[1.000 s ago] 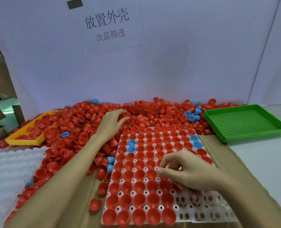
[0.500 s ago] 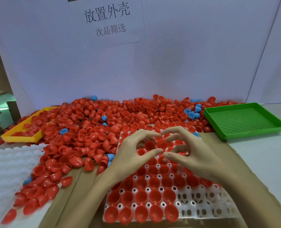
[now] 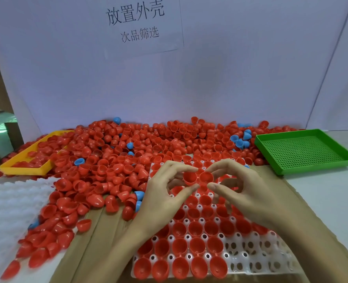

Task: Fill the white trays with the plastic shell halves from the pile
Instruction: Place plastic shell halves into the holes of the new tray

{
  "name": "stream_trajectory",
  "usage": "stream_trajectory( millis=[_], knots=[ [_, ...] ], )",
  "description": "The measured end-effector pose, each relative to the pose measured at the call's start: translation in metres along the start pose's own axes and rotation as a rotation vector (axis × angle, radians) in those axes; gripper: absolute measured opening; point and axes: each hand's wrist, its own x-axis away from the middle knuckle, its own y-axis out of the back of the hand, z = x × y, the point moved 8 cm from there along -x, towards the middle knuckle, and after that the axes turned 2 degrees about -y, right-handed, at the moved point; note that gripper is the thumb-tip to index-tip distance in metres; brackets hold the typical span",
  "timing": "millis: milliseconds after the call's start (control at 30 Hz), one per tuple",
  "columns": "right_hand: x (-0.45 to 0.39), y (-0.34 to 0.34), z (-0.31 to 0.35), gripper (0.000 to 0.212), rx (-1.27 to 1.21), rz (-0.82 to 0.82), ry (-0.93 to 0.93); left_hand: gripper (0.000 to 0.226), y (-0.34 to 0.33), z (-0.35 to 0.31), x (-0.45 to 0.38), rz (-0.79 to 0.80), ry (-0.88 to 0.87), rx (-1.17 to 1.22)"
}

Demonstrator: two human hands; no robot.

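Observation:
A white tray (image 3: pixel 256 260) with round cells lies in front of me, most cells filled with red shell halves and the near right cells bare. Behind and left of it spreads the big pile of red shell halves (image 3: pixel 128 152) with a few blue ones. Both hands hover over the tray's middle, fingertips facing each other. My left hand (image 3: pixel 165 195) pinches a red shell half (image 3: pixel 190 178) between fingers and thumb. My right hand (image 3: pixel 244 193) pinches another red shell half (image 3: pixel 206 177) right beside it.
A green perforated tray (image 3: pixel 305 150) sits at the right. A yellow tray (image 3: pixel 26 170) at the left is partly buried in shells. A white foam sheet (image 3: pixel 5 205) lies at the near left. Brown cardboard lies under the white tray; a white wall with a paper sign stands behind.
My left hand left the pile and came to the tray's middle with a shell. My right hand rose from the filled cells to meet it. Both now hold shells side by side.

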Motion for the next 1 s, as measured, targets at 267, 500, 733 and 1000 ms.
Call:
stream_trajectory(
  millis=[267, 500, 733, 1000],
  knots=[
    [0.003, -0.011, 0.013, 0.035, -0.029, 0.054, 0.053, 0.023, -0.007, 0.006, 0.002, 0.071, 0.172, 0.191],
    [0.003, -0.019, 0.01, 0.031, 0.051, -0.035, 0.069, 0.05, -0.016, 0.015, 0.006, 0.151, 0.276, 0.303],
    [0.008, -0.025, 0.014, 0.026, 0.016, -0.138, 0.106, 0.056, -0.019, 0.018, 0.006, 0.185, 0.316, 0.474],
    [0.011, -0.019, 0.031, 0.044, 0.279, -0.278, 0.277, 0.049, -0.025, 0.022, 0.008, 0.212, 0.478, 0.665]
  ],
)
